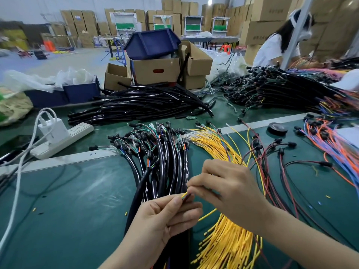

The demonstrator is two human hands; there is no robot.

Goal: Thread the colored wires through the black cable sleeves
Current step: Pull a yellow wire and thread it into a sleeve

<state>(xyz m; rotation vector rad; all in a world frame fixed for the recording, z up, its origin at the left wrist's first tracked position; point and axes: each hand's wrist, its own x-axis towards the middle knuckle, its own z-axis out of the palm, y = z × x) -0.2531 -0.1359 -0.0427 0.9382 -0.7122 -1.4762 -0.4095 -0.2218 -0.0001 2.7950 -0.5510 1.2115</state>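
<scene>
My left hand (167, 216) pinches the end of a black cable sleeve (186, 198) between thumb and fingers, low in the middle. A few colored wire ends, yellow among them, stick out at the sleeve's mouth. My right hand (227, 189) is right beside it and pinches those wires at its fingertips. Under both hands lies a bundle of sleeved cables (165, 162) with connectors at their far ends. A bundle of yellow wires (223, 235) runs beneath my right wrist. Loose red and dark wires (272, 167) lie to the right.
A pile of bare black sleeves (139, 105) lies across the green table (77, 200). A white power strip (64, 136) with charger sits left. Orange and blue wires (334, 144), a tape roll (276, 129), cardboard boxes (157, 70) and another person (275, 47) are farther back.
</scene>
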